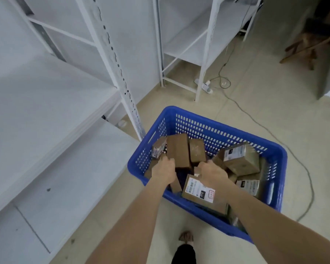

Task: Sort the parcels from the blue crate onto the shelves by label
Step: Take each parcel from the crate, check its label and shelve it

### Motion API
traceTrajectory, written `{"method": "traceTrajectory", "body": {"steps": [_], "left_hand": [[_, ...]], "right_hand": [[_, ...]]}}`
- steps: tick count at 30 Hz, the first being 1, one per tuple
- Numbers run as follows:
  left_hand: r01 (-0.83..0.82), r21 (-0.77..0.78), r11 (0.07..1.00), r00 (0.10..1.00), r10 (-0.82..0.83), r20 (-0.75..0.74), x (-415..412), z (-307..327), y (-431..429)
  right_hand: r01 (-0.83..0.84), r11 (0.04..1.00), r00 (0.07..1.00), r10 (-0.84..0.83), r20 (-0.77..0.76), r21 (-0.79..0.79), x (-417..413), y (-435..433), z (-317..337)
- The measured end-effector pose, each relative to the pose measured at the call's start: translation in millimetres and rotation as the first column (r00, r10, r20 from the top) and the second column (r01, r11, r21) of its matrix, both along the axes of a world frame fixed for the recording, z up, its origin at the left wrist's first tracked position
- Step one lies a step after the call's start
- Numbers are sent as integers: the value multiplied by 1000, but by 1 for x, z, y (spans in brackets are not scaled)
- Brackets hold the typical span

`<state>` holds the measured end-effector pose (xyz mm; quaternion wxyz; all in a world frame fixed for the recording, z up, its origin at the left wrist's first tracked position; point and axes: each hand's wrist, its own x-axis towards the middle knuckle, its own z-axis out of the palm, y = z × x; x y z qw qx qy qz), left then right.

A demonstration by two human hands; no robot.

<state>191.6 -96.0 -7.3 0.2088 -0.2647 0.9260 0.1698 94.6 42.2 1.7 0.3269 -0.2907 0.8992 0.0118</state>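
Your blue crate (213, 128) stands on the floor beside the white shelves (51, 119). It holds brown cardboard parcels (179, 151) lying at mixed angles. Several show white printed labels; one labelled parcel (198, 189) leans against the near wall.

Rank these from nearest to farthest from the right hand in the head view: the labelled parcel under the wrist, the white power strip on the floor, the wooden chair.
From the right hand:
1. Labelled parcel, just below the wrist, at the near wall of the blue crate.
2. White power strip, on the floor beyond the crate, by the shelf foot.
3. Wooden chair, far upper right corner.
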Motion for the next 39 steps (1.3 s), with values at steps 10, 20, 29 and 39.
{"method": "traceTrajectory", "body": {"steps": [10,20,29,39], "left_hand": [[-266,175,948,956,236,175,-41,-103,10],[-529,253,810,825,421,377,-85,-190,70],[-636,276,721,771,572,282,-90,-185,71],[-695,291,657,651,747,-133,-77,-30,16]], "right_hand": [[-85,991,988,70,134,103,-47,-9,-109],[-66,936,923,-74,376,347,-89,41,-209],[155,945,804,-289,519,287,-108,71,-226],[356,934,657,-233,717,-23,-112,23,-73]]}}
